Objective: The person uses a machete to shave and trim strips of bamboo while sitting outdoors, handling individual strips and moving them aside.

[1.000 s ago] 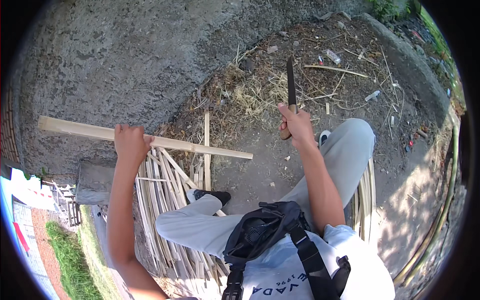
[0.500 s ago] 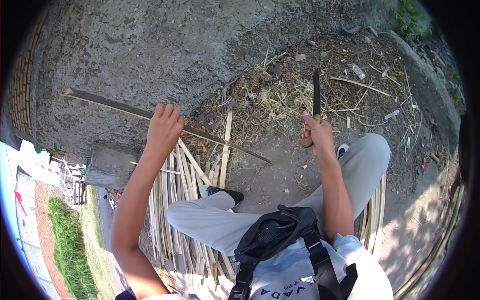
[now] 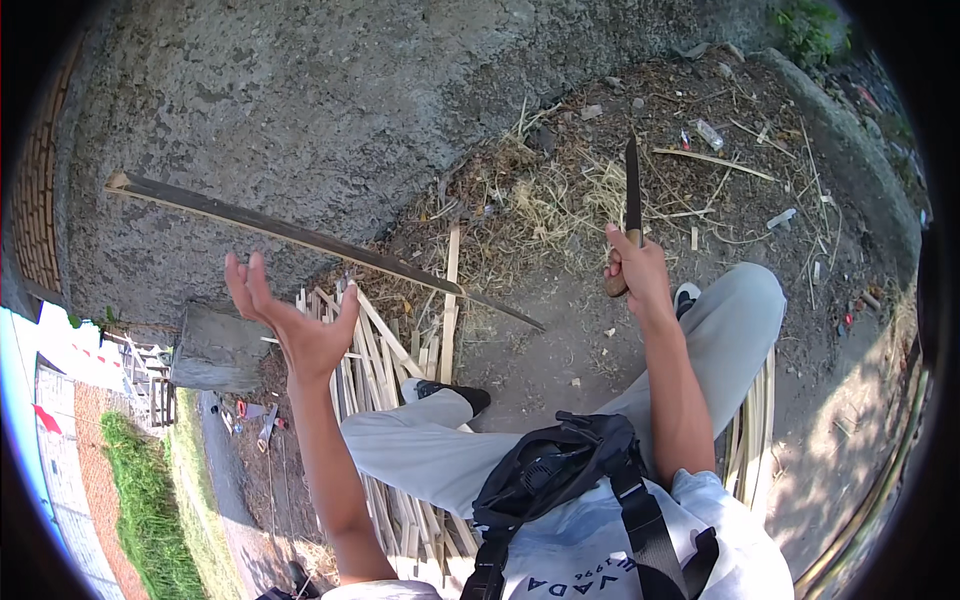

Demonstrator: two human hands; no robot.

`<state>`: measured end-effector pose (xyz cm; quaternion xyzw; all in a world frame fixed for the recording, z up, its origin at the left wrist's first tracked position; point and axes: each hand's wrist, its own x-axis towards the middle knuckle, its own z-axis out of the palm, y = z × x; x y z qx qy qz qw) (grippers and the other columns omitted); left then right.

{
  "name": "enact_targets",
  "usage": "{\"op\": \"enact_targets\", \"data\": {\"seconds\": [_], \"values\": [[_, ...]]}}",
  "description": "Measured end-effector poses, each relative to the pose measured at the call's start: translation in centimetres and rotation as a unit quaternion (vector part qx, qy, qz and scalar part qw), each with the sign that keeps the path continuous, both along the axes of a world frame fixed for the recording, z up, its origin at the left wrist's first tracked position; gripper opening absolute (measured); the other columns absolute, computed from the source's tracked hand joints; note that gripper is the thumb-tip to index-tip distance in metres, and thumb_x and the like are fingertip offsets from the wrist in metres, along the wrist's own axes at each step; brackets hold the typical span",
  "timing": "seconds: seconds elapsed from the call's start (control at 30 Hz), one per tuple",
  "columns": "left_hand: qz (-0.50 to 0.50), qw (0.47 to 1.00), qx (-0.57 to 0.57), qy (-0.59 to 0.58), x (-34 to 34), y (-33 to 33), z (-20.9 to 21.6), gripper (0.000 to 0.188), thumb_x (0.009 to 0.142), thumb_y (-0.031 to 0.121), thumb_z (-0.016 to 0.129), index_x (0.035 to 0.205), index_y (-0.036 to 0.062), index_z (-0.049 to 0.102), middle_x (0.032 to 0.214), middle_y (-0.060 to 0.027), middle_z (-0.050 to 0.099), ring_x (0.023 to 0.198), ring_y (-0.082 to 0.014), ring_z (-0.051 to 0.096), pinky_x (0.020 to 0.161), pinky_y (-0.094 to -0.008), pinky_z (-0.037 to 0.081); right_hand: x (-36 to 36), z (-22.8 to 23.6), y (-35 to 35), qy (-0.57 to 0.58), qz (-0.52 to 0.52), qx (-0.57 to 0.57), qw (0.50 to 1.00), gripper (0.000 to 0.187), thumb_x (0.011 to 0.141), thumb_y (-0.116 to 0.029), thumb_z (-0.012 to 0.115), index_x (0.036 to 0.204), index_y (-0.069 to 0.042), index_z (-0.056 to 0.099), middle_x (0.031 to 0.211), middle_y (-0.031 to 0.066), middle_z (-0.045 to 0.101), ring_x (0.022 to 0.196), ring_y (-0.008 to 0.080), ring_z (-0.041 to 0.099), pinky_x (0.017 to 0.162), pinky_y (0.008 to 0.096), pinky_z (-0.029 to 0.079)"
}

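My right hand point(image 3: 638, 272) is wrapped round the wooden handle of a knife point(image 3: 633, 190), its long dark blade pointing away from me. A long strip of split bamboo point(image 3: 270, 228), dark on one face and pale along its edge, slants from the upper left down to the ground in front of me. Just below that strip is my left hand point(image 3: 305, 325), palm up with fingers spread, holding nothing. A gap shows between its fingers and the strip. What supports the strip's upper end is unclear.
Many pale split strips point(image 3: 385, 355) lie in a heap by my left leg, with more point(image 3: 748, 430) beside my right leg. A rough concrete wall point(image 3: 300, 100) rises ahead. Dry straw point(image 3: 560, 205) and a clear plastic bottle point(image 3: 710, 135) litter the ground. A handsaw point(image 3: 267, 428) lies at far left.
My left hand has let go of the bamboo strip, dropped below it and opened. The strip's upper end has shifted slightly left. My right hand and the knife have barely moved.
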<state>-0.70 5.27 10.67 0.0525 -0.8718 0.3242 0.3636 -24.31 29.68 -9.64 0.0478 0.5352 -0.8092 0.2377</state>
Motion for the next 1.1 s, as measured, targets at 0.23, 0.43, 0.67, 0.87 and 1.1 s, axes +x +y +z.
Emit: {"op": "enact_targets", "data": {"seconds": [0.23, 0.43, 0.67, 0.87, 1.1], "values": [[-0.208, 0.733, 0.625, 0.170, -1.4, -4.3, -3.1, 0.085, 0.083, 0.020, 0.068, 0.146, 0.0108, 0.012, 0.145, -0.0185, 0.033, 0.133, -0.0318, 0.034, 0.107, -0.0457, 0.032, -0.1, -0.8, -0.6, 0.008, 0.010, 0.005, 1.000, 0.030, 0.086, -0.027, 0.069, 0.074, -0.007, 0.050, 0.064, 0.0010, 0.047, 0.049, 0.0114, 0.047, 0.047, 0.0280, 0.041], [-0.309, 0.632, 0.695, 0.148, -4.6, -5.0, -1.6, 0.049, 0.092, 0.021, 0.062, 0.132, 0.0027, 0.040, 0.128, -0.0195, 0.051, 0.115, -0.0321, 0.056, 0.094, -0.0444, 0.049, -0.2, -1.9, -1.3, -0.002, 0.019, 0.044, 0.999, 0.033, 0.086, -0.028, 0.070, 0.072, -0.008, 0.049, 0.062, 0.0017, 0.048, 0.048, 0.0119, 0.047, 0.047, 0.0281, 0.039], [-0.204, 0.629, 0.708, 0.249, -3.8, -5.2, -2.3, 0.046, 0.087, 0.022, 0.069, 0.121, -0.0015, 0.049, 0.106, -0.0170, 0.064, 0.068, -0.0303, 0.069, 0.065, -0.0366, 0.060, -0.3, -2.4, -1.7, 0.006, 0.015, 0.054, 0.998, 0.035, 0.086, -0.030, 0.069, 0.069, -0.008, 0.049, 0.059, 0.0017, 0.049, 0.047, 0.0124, 0.047, 0.045, 0.0289, 0.038], [-0.222, 0.721, 0.606, 0.252, -4.0, -3.5, -1.1, 0.057, 0.096, 0.044, 0.050, 0.132, 0.0019, 0.037, 0.105, -0.0152, 0.063, 0.061, -0.0231, 0.065, 0.059, -0.0340, 0.055, -0.1, -2.4, -1.5, 0.022, 0.027, 0.065, 0.997, 0.035, 0.086, -0.031, 0.068, 0.069, -0.007, 0.049, 0.058, 0.0016, 0.048, 0.046, 0.0126, 0.048, 0.043, 0.0294, 0.037], [-0.232, 0.682, 0.646, 0.253, -4.3, -3.2, -0.6, 0.054, 0.100, 0.048, 0.034, 0.130, 0.0035, 0.039, 0.098, -0.0151, 0.060, 0.066, -0.0206, 0.062, 0.066, -0.0356, 0.053, 0.1, -2.3, -1.5, -0.002, 0.024, 0.046, 0.999, 0.034, 0.087, -0.029, 0.068, 0.070, -0.007, 0.049, 0.057, 0.0016, 0.048, 0.045, 0.0124, 0.048, 0.043, 0.0289, 0.038]]}}
